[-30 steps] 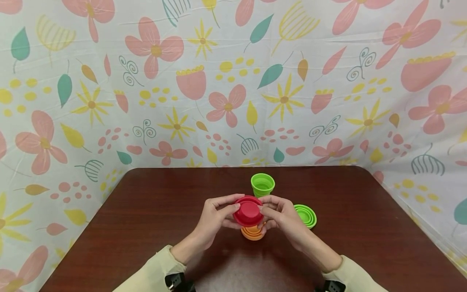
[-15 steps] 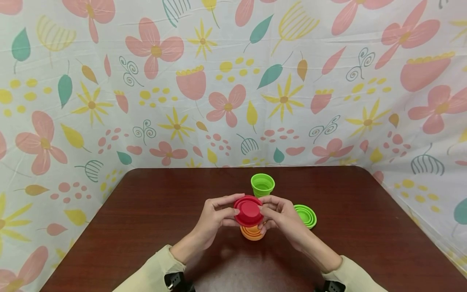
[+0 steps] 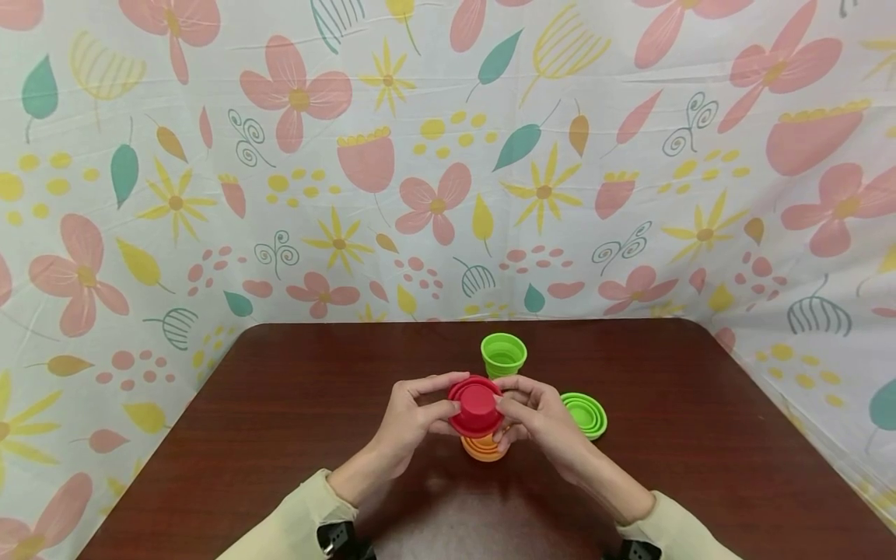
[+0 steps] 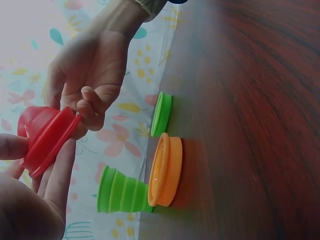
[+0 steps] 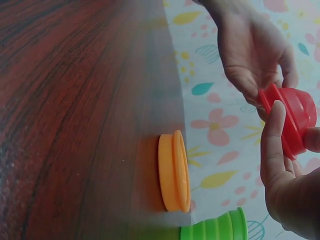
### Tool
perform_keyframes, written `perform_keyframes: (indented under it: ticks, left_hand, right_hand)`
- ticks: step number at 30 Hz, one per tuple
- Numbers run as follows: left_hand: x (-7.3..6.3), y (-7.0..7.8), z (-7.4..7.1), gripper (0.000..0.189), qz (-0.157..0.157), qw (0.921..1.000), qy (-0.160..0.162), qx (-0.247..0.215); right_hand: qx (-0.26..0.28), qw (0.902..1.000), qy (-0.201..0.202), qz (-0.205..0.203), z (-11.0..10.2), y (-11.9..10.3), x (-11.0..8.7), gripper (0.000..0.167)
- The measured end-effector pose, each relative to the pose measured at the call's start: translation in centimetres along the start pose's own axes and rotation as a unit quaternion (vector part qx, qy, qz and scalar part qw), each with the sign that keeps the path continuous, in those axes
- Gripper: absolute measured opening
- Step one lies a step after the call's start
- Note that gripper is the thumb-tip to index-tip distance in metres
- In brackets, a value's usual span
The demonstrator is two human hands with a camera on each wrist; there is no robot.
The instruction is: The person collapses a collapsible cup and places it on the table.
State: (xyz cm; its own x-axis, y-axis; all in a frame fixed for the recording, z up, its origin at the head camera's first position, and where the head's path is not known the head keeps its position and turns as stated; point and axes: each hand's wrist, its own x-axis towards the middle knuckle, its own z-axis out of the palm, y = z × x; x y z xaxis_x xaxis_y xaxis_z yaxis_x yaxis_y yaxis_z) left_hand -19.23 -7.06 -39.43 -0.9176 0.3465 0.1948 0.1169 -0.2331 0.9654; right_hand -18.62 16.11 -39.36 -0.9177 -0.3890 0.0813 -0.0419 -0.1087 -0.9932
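Above the table, my left hand (image 3: 406, 424) and my right hand (image 3: 549, 424) hold a red collapsible cup (image 3: 477, 408) between them, each pinching one side of its rim with thumb and fingers. The cup's base faces me. From the side, in the left wrist view, the red cup (image 4: 42, 130) is partly extended, its base standing out from the wide rim. Below it on the table lies a folded orange collapsible cup (image 3: 483, 449), partly hidden by the red one and my right fingers.
An extended green collapsible cup (image 3: 503, 354) stands upright behind my hands. To the right lies a folded green collapsible cup (image 3: 586, 416). The dark wooden table (image 3: 301, 404) ends at a flower-patterned cloth (image 3: 434, 117) at the back and sides.
The red cup has tilted slightly in my fingers. Both hands stay in almost the same place, and the cups on the table have not moved.
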Motion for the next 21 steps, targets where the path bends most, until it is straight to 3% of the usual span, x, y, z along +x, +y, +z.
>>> perform_keyframes:
  ticks: [7,13,21]
  left_hand:
    - [-0.04,0.01,0.00,0.040,0.019,0.9996,0.005,0.018]
    - [-0.13,0.12,-0.11,0.040,0.017,0.9994,0.013,0.027]
    - [-0.14,0.11,-0.19,0.042,0.004,0.9999,0.003,0.015]
  right_hand:
    - [0.032,0.9992,-0.025,0.000,0.06,0.07,-0.03,0.044]
    - [0.050,0.9977,-0.045,-0.010,0.10,-0.01,-0.17,0.049]
    - [0.054,0.9980,-0.032,-0.005,0.03,0.10,-0.01,0.052]
